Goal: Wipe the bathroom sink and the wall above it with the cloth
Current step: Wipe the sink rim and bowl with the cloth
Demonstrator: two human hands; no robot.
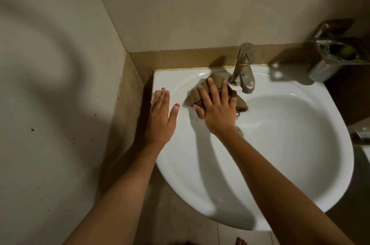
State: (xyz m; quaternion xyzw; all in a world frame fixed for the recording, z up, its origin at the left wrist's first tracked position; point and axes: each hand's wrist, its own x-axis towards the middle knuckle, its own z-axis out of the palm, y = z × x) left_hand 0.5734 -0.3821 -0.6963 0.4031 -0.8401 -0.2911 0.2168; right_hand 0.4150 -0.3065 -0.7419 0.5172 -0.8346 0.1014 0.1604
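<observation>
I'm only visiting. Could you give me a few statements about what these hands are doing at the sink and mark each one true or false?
1. The right hand presses a brown cloth flat on the sink. True.
2. The left hand grips the tap. False: it rests flat on the sink's left rim, apart from the tap.
3. The cloth lies left of the tap. True.
4. Water streams from the tap. False: no stream shows.
5. The cloth is against the wall. False: it lies on the sink's rim, below the wall.
</observation>
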